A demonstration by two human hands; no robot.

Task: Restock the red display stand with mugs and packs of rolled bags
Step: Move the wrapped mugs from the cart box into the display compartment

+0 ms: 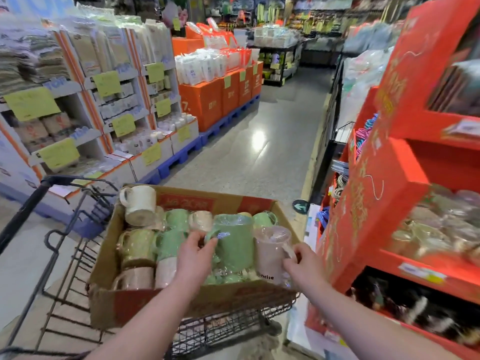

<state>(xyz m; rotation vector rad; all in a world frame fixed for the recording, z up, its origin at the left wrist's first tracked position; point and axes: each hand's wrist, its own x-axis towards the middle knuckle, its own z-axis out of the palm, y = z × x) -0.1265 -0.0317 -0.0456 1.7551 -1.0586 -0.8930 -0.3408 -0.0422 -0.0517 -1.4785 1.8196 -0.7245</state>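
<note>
While both mugs stand only partly clear of the cardboard box (145,305), lift them straight up before you swing right; the plastic wrap on each looks slick, so hook a finger well through the handle rather than pinching its edge. Your left grip (193,255) has thumb and fingers closed on the handle of the green mug (235,242), which stands upright above its neighbours in the middle of the box; your right grip (301,266) is curled on the handle of the pale pink mug (271,253), just beside the green one at the box's right end. The two wrapped bodies look close to touching, so keep them apart.

Each mug sits forward of its grip, body on the far side of the fingers; expect it to tip away from you. The red display stand (376,203) is near on your right, its middle shelf (381,259) carrying wrapped goods too blurred to name; the box rides on a wire trolley (233,331). Packs of rolled bags cannot be picked out here.
</note>
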